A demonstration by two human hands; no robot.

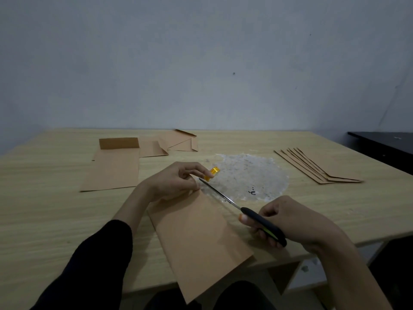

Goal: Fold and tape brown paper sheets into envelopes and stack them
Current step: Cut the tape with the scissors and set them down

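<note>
A folded brown paper sheet lies slanted in front of me, its near corner hanging over the table's front edge. My left hand rests on its far end and pinches a small yellow tape roll just past the paper's top edge. My right hand grips black-handled scissors; the blades point up-left, with the tips just below the tape roll. A fanned stack of finished envelopes lies at the right.
Flat brown sheets and partly folded ones lie at the back left of the wooden table. A rough whitish patch marks the tabletop's centre. A dark bench stands at the far right.
</note>
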